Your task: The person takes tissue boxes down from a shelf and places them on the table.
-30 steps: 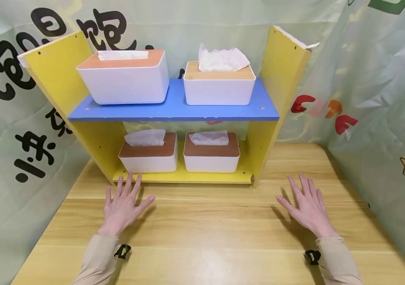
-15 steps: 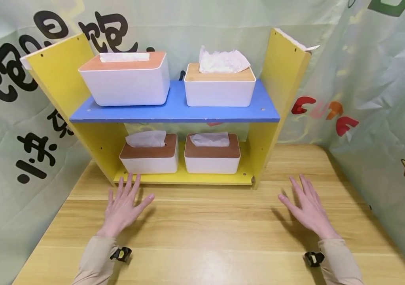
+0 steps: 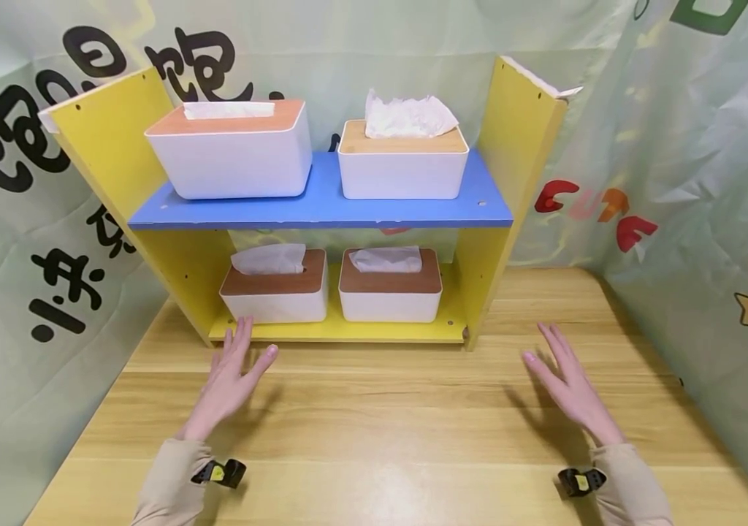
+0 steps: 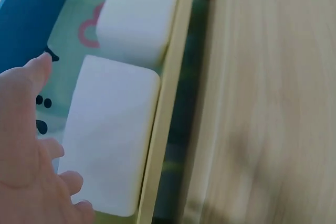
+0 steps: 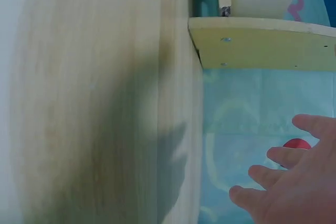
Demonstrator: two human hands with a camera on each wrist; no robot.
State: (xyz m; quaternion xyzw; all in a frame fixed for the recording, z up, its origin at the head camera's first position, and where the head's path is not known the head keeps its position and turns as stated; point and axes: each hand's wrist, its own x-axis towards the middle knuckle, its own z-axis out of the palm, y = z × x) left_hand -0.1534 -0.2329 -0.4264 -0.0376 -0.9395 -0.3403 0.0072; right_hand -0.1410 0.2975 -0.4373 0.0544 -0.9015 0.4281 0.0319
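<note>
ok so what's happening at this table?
Both hands are out and holding nothing. The person's left hand is at the front of the lower-left tissue box; the right hand is above the table, right of the shelf unit. The upper-left tissue box and upper-right tissue box stand on the blue board; the lower-right tissue box shares the yellow base with the lower-left one.
</note>
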